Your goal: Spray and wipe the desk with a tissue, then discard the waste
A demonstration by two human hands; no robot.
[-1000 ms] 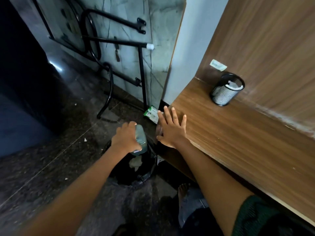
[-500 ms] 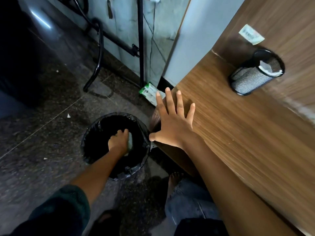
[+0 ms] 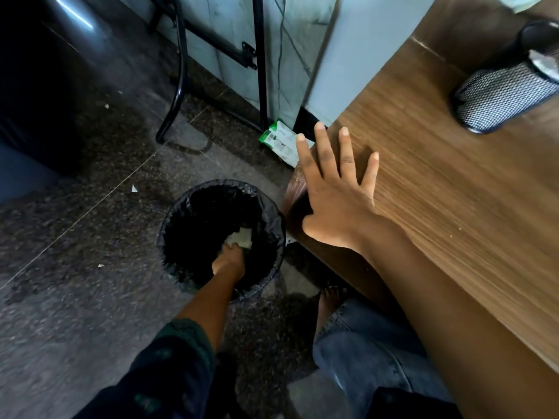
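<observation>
My left hand (image 3: 228,261) reaches deep into the black-lined waste bin (image 3: 272,213) on the floor. Its fingers are curled on a pale crumpled tissue (image 3: 242,237) at the bottom of the bin. My right hand (image 3: 338,204) lies flat and open on the corner of the brown wooden desk (image 3: 453,207), fingers spread, holding nothing. No spray bottle is in view.
A black mesh cup (image 3: 502,101) stands on the desk at the far right. A green-and-white packet (image 3: 279,140) lies on the floor by the wall. Black metal frame legs (image 3: 181,71) stand behind the bin. My jeans leg and bare foot (image 3: 329,300) are beside the bin.
My left hand has gone from above the bin down to its bottom with the tissue. My right hand has stayed flat on the desk corner, and the view has tilted downward.
</observation>
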